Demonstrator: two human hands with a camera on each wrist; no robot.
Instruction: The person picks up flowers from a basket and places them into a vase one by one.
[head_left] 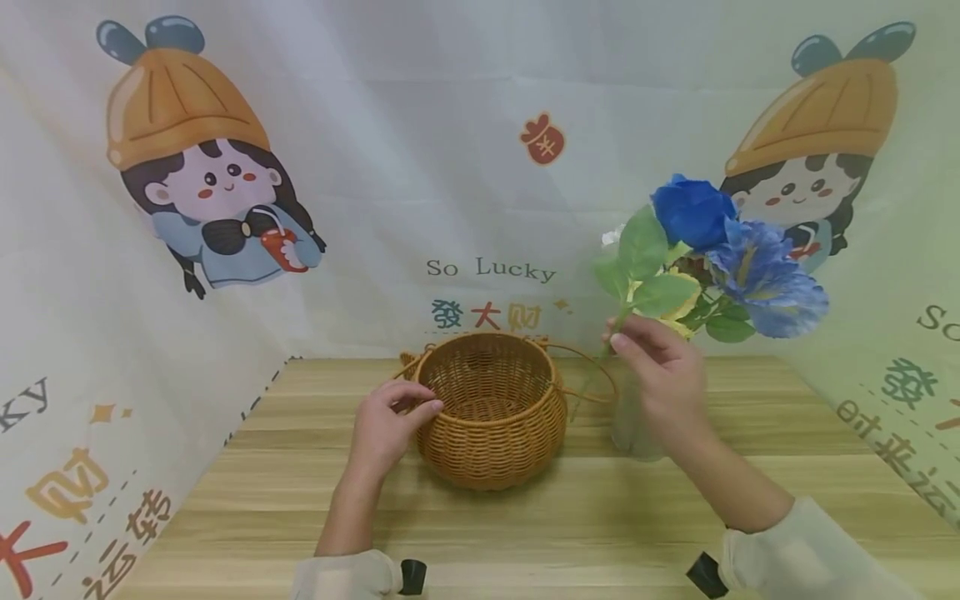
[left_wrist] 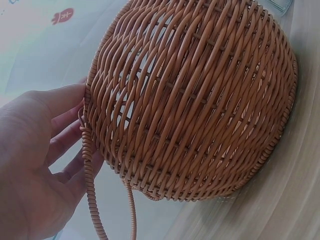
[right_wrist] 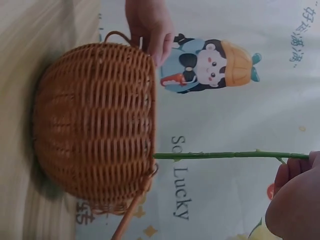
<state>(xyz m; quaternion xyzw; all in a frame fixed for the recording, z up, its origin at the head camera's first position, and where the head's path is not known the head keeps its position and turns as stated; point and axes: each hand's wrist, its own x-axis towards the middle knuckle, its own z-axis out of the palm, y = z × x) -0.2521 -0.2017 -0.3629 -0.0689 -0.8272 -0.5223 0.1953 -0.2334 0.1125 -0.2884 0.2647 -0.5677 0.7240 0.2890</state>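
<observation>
A round brown wicker basket point(head_left: 491, 454) stands upright on the table, its opening facing up and its handles hanging out at the sides. My left hand point(head_left: 390, 421) holds the basket's left rim between thumb and fingers; the left wrist view shows the fingers point(left_wrist: 70, 125) at the rim beside a wrapped handle point(left_wrist: 91, 190). To the right, my right hand point(head_left: 667, 367) pinches the green stem point(right_wrist: 225, 155) of a blue rose point(head_left: 693, 212) with broad leaves point(head_left: 643, 246). In the right wrist view the stem's lower end lies right at the basket's rim.
Behind my right hand stands a clear glass vase point(head_left: 633, 429), partly hidden by the forearm. A ruffled blue flower point(head_left: 768, 279) and more leaves show above it. A printed cloth point(head_left: 375, 167) rises behind the wooden table point(head_left: 300, 467) and along both sides.
</observation>
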